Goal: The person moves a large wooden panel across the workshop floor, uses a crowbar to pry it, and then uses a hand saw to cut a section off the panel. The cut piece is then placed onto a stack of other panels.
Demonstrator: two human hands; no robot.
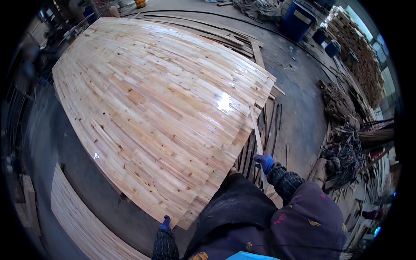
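1. My right hand point(264, 162), in a blue glove, is gripping a thin wood strip point(256, 130); the strip is rising away from my fingers along the panel's right edge.
2. My left hand point(165, 223), gloved too, is touching the near corner of the big glossy panel point(160, 108); I cannot tell whether its fingers are clenched.
3. Loose slats point(271, 123) are lying just beyond my right fingers.
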